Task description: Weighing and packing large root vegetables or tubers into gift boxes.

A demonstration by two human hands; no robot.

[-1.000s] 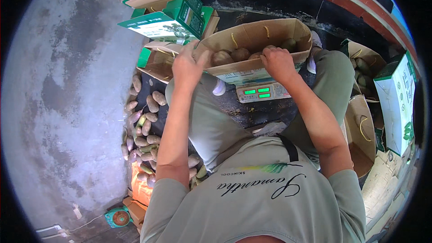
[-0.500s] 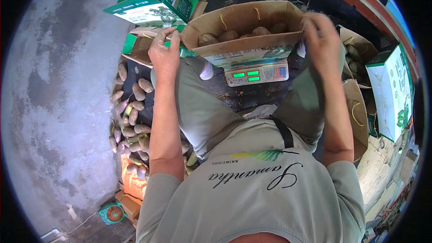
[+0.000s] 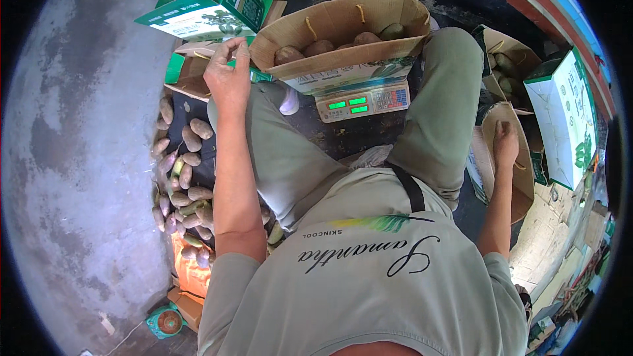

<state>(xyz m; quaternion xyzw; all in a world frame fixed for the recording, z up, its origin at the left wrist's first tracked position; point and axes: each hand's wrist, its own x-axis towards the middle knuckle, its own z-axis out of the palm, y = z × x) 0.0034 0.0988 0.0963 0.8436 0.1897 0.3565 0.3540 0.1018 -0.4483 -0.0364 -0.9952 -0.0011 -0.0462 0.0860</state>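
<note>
R. hand point(image 3: 506, 143) at open brown carton point(image 3: 521, 188); L. hand point(image 3: 227, 79) just beside filled box point(image 3: 359, 73) (grips unclear), hands well apart. Box w/ tubers point(image 3: 366, 38) sits on scale point(image 3: 362, 102): prob. weighing step; next prob. calls for unjostled box.

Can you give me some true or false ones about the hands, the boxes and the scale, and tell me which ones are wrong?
1. The long open box sits on the scale. True.
2. The scale's displays glow red. False: they glow green.
3. Loose potato-like roots lie on the person's left. True.
4. The right hand is on the box that sits on the scale. False: it is over at another open box on the right.
5. The left hand is by the left end of the long open box. True.
</note>
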